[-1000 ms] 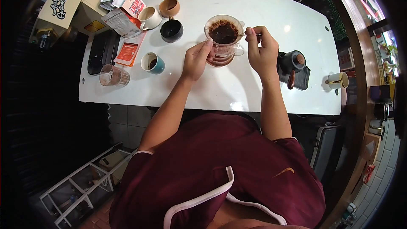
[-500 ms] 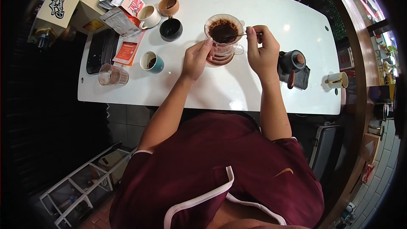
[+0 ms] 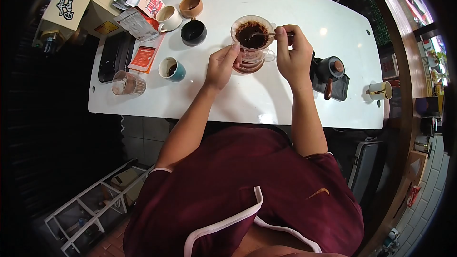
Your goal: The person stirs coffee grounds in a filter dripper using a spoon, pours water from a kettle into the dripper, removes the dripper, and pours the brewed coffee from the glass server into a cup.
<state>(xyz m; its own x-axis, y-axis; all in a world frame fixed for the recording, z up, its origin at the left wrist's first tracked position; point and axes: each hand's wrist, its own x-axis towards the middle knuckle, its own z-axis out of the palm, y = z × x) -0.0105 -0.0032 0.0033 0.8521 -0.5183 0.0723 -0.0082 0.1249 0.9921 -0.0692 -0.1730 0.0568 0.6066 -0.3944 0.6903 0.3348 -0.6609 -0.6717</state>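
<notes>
My left hand is closed on the near left side of a clear coffee dripper, thumb near its rim. Inside sit a paper filter and wet, dark coffee grounds. Below the dripper stands a glass server with brownish liquid at its base and a handle on the right. Between the thumb and fingers of my right hand is a thin spoon, pinched at its handle. The spoon reaches leftward over the rim, its tip at the grounds.
Left on the white table are a teal cup, a ribbed glass, a black cup, a cream mug, a brown cup and coffee bags. Right are a dark kettle on a cloth and a white mug.
The spoon has shifted in the dripper, with its tip now farther left and more of it showing. My left hand keeps its hold on the dripper.
</notes>
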